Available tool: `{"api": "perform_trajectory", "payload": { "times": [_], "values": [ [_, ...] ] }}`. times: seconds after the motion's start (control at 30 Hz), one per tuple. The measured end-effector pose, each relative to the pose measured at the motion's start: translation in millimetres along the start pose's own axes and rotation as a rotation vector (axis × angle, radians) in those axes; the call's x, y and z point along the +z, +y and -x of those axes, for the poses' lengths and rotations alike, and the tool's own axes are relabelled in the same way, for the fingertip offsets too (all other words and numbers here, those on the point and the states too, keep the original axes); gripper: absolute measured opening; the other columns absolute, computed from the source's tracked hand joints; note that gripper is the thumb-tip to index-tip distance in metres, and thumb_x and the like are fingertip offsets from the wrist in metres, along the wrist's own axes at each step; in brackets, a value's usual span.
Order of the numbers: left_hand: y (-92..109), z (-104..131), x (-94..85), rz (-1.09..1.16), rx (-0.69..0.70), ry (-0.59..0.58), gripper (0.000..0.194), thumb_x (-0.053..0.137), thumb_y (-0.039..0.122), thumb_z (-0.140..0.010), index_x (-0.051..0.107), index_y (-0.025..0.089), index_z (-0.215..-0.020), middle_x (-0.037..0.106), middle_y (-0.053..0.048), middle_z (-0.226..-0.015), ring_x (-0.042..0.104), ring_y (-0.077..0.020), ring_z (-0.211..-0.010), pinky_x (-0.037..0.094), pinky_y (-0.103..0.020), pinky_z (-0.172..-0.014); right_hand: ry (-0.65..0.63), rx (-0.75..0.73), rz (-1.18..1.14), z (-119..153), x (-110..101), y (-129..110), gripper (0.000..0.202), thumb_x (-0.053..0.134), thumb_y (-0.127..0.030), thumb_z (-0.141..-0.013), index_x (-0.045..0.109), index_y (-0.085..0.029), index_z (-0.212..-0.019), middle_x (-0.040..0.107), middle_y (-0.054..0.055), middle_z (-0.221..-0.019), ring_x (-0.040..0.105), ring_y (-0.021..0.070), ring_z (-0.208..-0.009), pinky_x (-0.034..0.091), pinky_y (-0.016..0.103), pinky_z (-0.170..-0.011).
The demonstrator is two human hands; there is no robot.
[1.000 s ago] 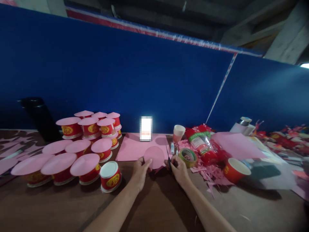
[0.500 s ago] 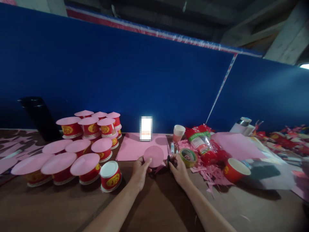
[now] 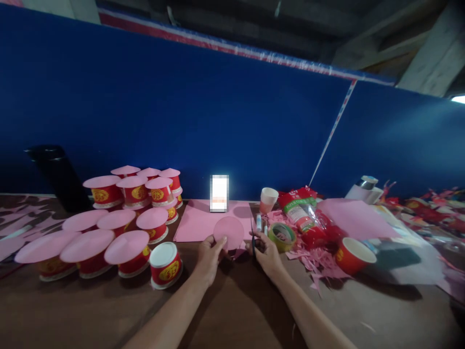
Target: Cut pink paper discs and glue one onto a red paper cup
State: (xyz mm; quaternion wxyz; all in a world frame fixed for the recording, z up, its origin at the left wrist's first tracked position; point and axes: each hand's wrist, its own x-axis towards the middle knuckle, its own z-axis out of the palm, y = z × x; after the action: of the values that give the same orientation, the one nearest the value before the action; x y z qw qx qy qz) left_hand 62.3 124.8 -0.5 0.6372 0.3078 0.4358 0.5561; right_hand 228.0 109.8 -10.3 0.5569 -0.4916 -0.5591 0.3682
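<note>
A round pink paper disc [image 3: 231, 231] is pinched at its left edge by my left hand [image 3: 209, 253], thumb on top. My right hand [image 3: 267, 251] is closed round a pair of dark-handled scissors [image 3: 253, 238], blades pointing up and away, a little to the right of the disc. Below the disc's right side lies a small pink paper scrap [image 3: 238, 253]. Behind both hands are pink paper sheets [image 3: 196, 220] on the table. Nearest my left arm stands an upside-down red paper cup [image 3: 167, 274] with a white base on top.
Several red cups with pink cone tops [image 3: 128, 246] stand in rows at left, near a black bottle [image 3: 58, 179]. To the right are green tape [image 3: 278, 237], paper scraps [image 3: 319, 264], a red-and-green package [image 3: 303, 213] and an open red cup [image 3: 354, 257]. A bright phone [image 3: 219, 194] stands behind.
The scissors and my right hand have turned slightly, showing more of the blades. The disc has shifted a little left and up in my left hand.
</note>
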Motion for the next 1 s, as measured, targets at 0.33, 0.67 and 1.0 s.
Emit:
{"api": "perform_trajectory", "payload": {
  "times": [0.33,0.67,1.0],
  "values": [
    [-2.7,-2.9,-3.7,-0.023,0.037,-0.001,0.031,0.071,0.036,-0.058,0.061,0.014,-0.077,0.056,0.004,-0.055,0.046,-0.0044,-0.043,0.032,-0.015,-0.04,-0.049,0.051,-0.059,1.9,5.3,-7.4,0.039,0.066,-0.027,-0.065,0.056,-0.015,-0.1,0.052,-0.004,-0.058,0.05,0.0099,-0.053,0.04,0.02,-0.047],
    [1.0,-0.1,-1.0,0.017,0.025,0.027,0.033,0.073,0.033,-0.056,0.062,0.014,-0.079,0.064,-0.001,-0.068,0.056,-0.0086,-0.053,0.043,-0.017,-0.047,-0.066,0.059,-0.081,3.4,6.0,-6.8,0.036,0.067,-0.032,-0.065,0.059,-0.016,-0.096,0.058,0.0,-0.066,0.051,0.0102,-0.054,0.041,0.02,-0.048],
    [-0.7,-1.4,-1.8,0.028,0.048,-0.005,0.029,0.073,0.032,-0.056,0.061,0.013,-0.074,0.062,0.001,-0.064,0.054,-0.0072,-0.052,0.043,-0.017,-0.048,-0.078,0.077,-0.127,3.3,6.7,-2.0,0.036,0.068,-0.033,-0.064,0.06,-0.016,-0.095,0.059,0.001,-0.069,0.052,0.0105,-0.055,0.043,0.021,-0.049]
  ]
}}
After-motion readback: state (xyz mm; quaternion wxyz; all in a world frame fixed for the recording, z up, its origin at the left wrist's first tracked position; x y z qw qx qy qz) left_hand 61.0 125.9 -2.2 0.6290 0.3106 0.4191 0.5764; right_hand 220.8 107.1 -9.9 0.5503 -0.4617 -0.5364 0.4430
